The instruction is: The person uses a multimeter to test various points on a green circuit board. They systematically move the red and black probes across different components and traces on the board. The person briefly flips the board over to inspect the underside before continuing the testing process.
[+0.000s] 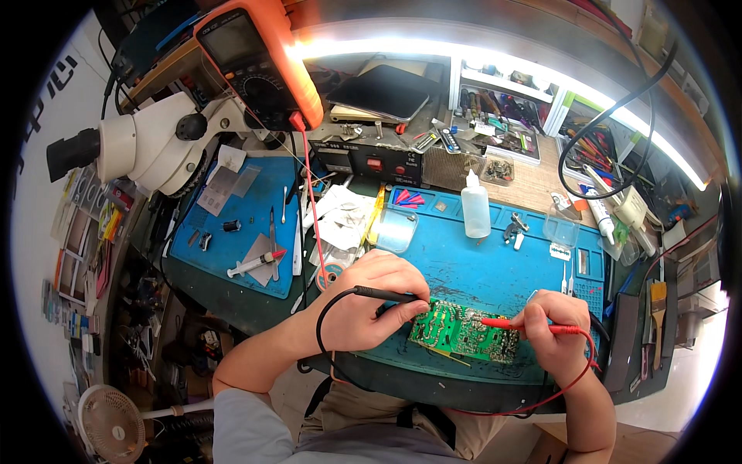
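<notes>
A green circuit board [437,331] lies solder side up on the blue work mat near its front edge. My left hand [375,309] is closed on a black test probe [380,295] at the board's left end; fingers hide the probe's tip. From the right, my right hand [553,329] grips a red test probe [506,323], its thin end over the middle of the board. Whether either tip touches metal is too small to tell. An orange multimeter [259,69] stands up at the back left, with a red lead [311,193] plugged into it.
A microscope [151,143] stands at the left above a smaller blue mat [255,224] with a syringe [255,264]. Behind the board are a squeeze bottle [474,207] and a clear plastic box [396,230]. The red probe's cable [541,402] loops below my right hand.
</notes>
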The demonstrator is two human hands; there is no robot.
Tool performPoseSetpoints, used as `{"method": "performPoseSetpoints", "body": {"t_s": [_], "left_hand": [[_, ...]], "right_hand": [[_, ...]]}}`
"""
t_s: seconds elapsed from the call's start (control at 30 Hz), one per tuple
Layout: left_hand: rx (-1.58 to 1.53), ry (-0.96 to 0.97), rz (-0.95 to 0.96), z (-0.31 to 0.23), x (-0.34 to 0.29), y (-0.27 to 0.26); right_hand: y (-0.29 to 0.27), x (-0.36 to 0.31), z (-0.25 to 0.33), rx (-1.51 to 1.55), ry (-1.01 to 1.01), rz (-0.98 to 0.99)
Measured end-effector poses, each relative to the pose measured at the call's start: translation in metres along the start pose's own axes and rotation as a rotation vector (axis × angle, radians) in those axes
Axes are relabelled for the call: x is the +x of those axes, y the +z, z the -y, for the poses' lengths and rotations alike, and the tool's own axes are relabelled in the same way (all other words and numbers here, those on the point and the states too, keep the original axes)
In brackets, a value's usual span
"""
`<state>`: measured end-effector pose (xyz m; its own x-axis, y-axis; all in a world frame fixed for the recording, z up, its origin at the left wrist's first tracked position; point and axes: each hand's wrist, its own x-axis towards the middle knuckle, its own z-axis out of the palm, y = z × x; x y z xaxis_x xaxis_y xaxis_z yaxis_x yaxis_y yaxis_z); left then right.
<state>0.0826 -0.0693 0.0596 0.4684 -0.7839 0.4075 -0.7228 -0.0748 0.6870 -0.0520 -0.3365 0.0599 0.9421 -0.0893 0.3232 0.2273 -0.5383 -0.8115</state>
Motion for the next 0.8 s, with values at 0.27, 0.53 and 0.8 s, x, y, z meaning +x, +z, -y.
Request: {"method": "performPoseSetpoints", "body": {"t_s": [0.27,0.53,0.8], "left_hand": [[0.009,-0.005,0.002,0.0002,-0.0010,-0.0012],[0.036,0.004,0.002,-0.0025,0.0029,-0.0011],[0.046,0.010,0.015,0.0005,0.0022,0.0000]], "right_hand": [[0.0015,0.0002,-0.0004,-0.012,-0.003,0.005],[-0.0049,-0.0019,-0.0013,-0.054,-0.058,0.038],[0.0000,0.0028,-0.0021,-0.008,-0.090,0.007]]}}
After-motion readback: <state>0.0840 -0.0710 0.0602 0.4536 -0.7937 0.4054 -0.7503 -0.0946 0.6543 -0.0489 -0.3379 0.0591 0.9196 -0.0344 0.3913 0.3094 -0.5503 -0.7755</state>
